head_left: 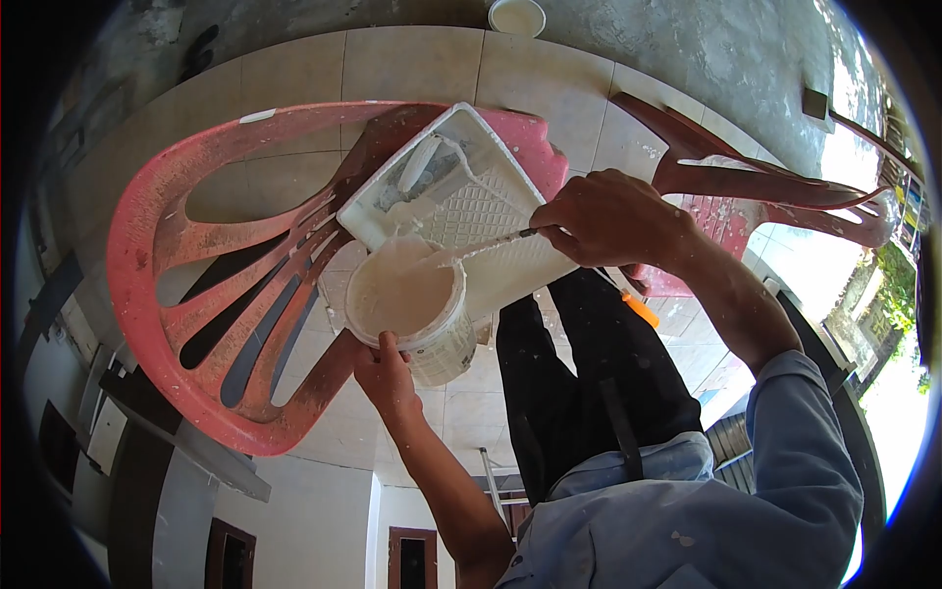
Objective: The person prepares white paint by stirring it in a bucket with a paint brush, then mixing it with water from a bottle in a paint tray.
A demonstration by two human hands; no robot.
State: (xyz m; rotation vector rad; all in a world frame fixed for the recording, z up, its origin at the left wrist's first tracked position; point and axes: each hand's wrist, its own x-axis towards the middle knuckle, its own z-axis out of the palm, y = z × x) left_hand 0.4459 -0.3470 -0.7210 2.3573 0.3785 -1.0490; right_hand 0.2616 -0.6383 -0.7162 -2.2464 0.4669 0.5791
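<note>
My left hand (390, 378) is closed on the near rim of a white bucket (442, 348) of pale, creamy paint, which is tilted beside the paint tray. My right hand (613, 218) grips the dark end of a paint-smeared stirring stick (486, 244); its far end reaches over the bucket's mouth to the paint. Behind the bucket, a white paint tray (520, 187) with a ribbed bottom rests on a red plastic chair (147, 255). Wet paint and a pale roller-like piece (420, 163) lie in the tray's upper left part.
A second red chair (721, 211) with paint splashes stands at the right. Another white bucket (517, 18) is on the floor at the top. An orange object (640, 309) shows near my legs. A ladder (494, 481) appears at the bottom. Pale floor tiles (412, 64) surround the chairs.
</note>
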